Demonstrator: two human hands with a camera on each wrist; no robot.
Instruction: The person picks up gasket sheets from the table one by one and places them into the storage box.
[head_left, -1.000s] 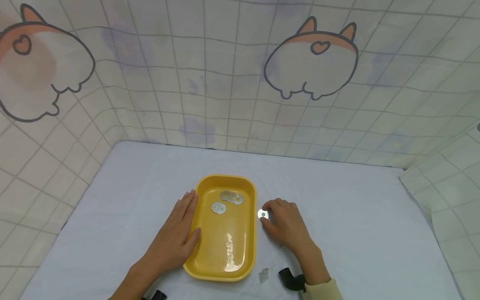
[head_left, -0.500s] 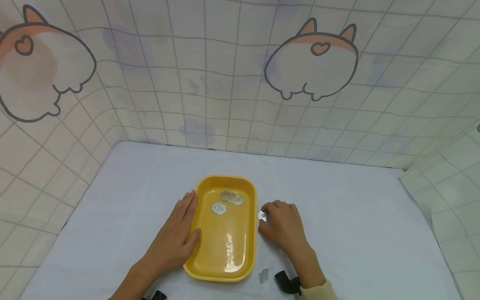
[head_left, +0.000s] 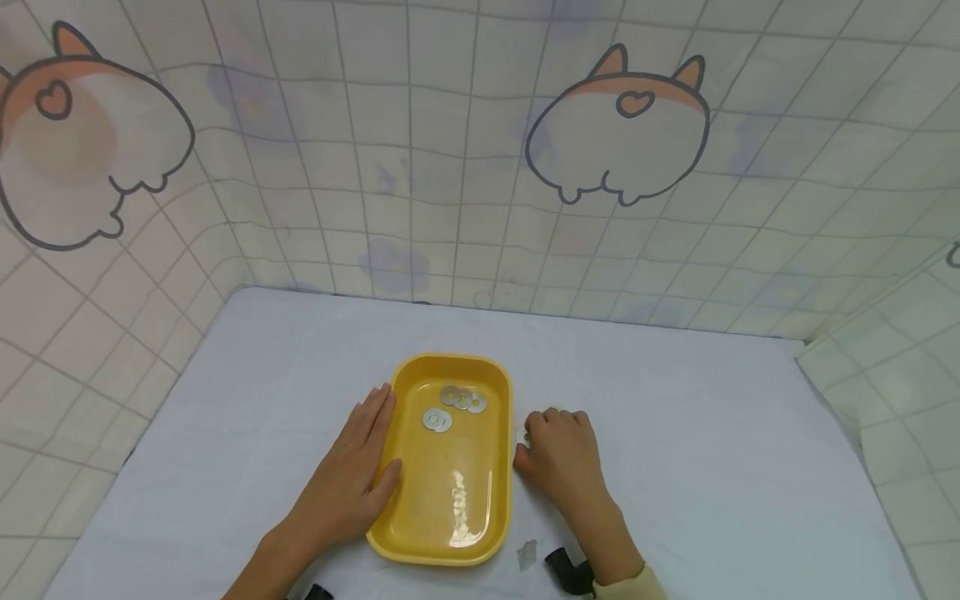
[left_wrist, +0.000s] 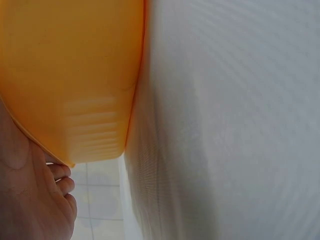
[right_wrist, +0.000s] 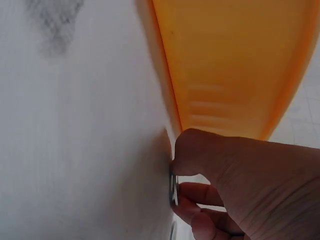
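Observation:
A yellow tray [head_left: 442, 483] lies on the white-covered table. Inside, toward its far end, are several flat metal washers [head_left: 476, 403] in two overlapping groups. My left hand [head_left: 348, 475] rests along the tray's left rim with straight fingers, the thumb lying over the edge. Close beside the right wall, my right hand [head_left: 564, 457] pinches a washer [right_wrist: 173, 189] between thumb and fingers, low at the table surface. From the head view most of that washer is hidden by the fingers. A second thin metal edge [right_wrist: 173, 231] shows below it in the right wrist view.
A grey patch [head_left: 527, 554] marks the cloth right of the tray's near end. Black wrist-camera mounts [head_left: 567, 572] show by both forearms. Behind the table [head_left: 712, 433] hangs a grid-patterned curtain [head_left: 442, 167] with cartoon animals.
My right hand has shifted slightly left and nearer to me, its fingers closing over the washer so less of it shows. The left hand and tray stay put.

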